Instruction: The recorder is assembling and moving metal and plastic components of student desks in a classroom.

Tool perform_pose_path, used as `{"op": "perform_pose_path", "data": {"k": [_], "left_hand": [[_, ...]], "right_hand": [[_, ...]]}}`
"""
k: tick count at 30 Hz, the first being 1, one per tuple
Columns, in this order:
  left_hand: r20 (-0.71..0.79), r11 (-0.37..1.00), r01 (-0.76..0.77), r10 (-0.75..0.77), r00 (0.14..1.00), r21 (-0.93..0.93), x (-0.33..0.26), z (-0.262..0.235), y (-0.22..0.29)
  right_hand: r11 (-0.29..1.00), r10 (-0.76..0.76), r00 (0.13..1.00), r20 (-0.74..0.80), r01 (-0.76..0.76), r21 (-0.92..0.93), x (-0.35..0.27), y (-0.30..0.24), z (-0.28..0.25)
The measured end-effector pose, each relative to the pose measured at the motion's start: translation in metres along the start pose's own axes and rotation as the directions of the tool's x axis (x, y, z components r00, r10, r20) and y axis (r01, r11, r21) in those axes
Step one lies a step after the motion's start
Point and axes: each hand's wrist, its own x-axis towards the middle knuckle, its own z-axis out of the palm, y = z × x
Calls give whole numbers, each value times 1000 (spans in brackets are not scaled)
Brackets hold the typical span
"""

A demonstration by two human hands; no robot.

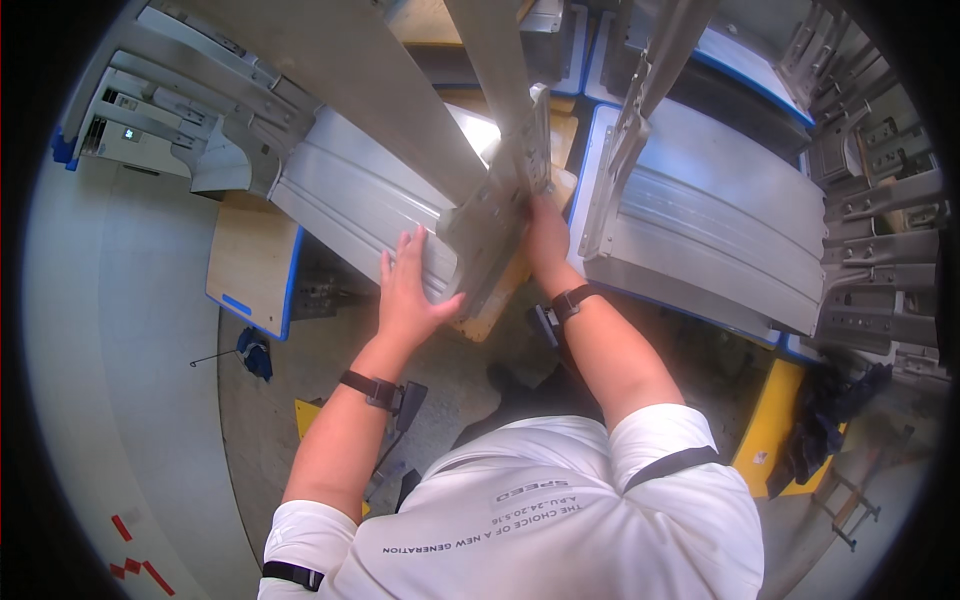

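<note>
A large grey sheet-metal panel assembly (375, 172) with ridges and long uprights stands tilted in front of me. At its near right corner is a bracket-like end plate (490, 235) with holes. My left hand (405, 295) is open, fingers spread against the ridged face and thumb out towards the plate's lower edge. My right hand (547, 240) is closed around the far right edge of the end plate; its fingertips are partly hidden behind the metal. Both wrists carry black straps with small devices.
To the right, a similar grey panel (720, 200) rests on a blue-edged board. More metal frames (880, 220) stand at far right. A blue-edged wooden board (250, 260) lies at left by a white wall (110, 330). A yellow stand (768, 430) holds dark cloth.
</note>
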Motion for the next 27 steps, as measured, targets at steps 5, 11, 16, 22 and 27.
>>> {"op": "perform_pose_path", "data": {"k": [5,11,16,22,27], "left_hand": [[-16,1000,-3,4,1000,7,-2,3,-3],[-5,1000,-1,1,1000,8,0,2,-1],[-5,1000,-6,6,1000,17,1,2,-1],[5,1000,10,-10,1000,7,0,2,-2],[-2,1000,4,-4,1000,-10,0,1,-2]], "right_hand": [[984,115,993,-18,-111,139,-3,-6,1],[968,220,975,3,-219,119,1,-10,-1],[969,162,986,39,-166,182,1,1,-2],[981,190,921,340,-163,-104,8,-3,-16],[968,231,807,543,-134,-213,32,-1,-18]]}}
